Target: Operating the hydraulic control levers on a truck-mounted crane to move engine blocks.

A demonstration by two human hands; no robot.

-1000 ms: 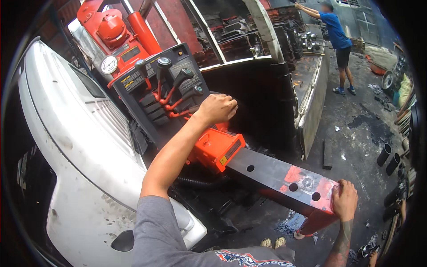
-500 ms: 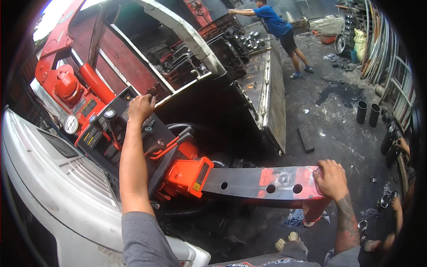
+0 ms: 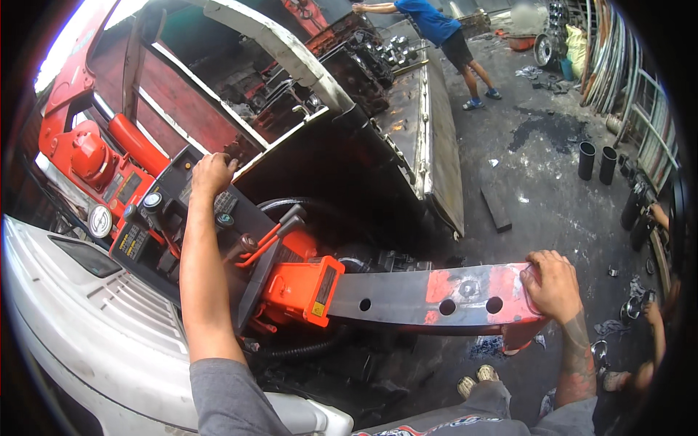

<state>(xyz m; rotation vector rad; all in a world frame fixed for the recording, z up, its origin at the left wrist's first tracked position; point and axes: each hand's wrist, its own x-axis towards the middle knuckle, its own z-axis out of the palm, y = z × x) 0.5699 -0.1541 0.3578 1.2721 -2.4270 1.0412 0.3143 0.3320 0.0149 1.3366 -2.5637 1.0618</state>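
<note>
My left hand (image 3: 212, 174) is closed at the far side of a dark crane control panel (image 3: 190, 166); whatever its fingers hold is hidden. Nearer along the panel stand round-knobbed levers (image 3: 153, 203) and two red levers with dark grips (image 3: 270, 236). My right hand (image 3: 554, 285) is wrapped over the outer end of a steel outrigger beam (image 3: 396, 294), grey with patches of red paint and several round holes. The beam runs out of an orange-red housing (image 3: 302, 289) below the panel.
On the left is a white truck cab (image 3: 109, 327), with a red crane column (image 3: 91, 156) behind it. A truck bed (image 3: 429, 145) holds engine parts. A person in blue (image 3: 429, 33) leans toward it. Black cylinders (image 3: 608, 166) stand on the floor; another person's arm (image 3: 654, 327) shows at right.
My view has shifted a little to the right, so the crane and panel sit further left. Both hands stay where they were on the panel and the beam.
</note>
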